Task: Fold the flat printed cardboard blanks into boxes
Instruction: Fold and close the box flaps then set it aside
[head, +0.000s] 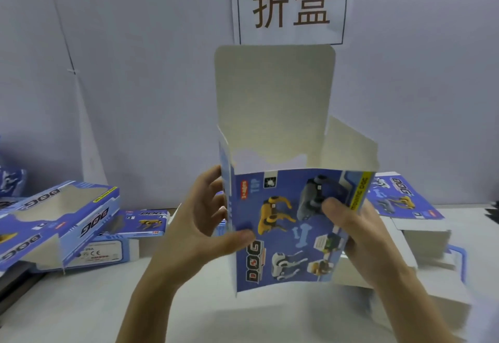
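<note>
glossy printed cardboard box (286,223), matt grey inside.

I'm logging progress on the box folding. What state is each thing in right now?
Held box: opened into a tube, top flap upright, unfolded.
Left hand: grip on the box's left edge.
Right hand: grip on its right side.
Window box: formed, lying on its side.
Stack of blanks: flat.

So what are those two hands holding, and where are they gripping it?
A half-opened blue printed box, held upright: the left hand grips its left side edge, the right hand its right side, thumbs on the front panel.
</note>
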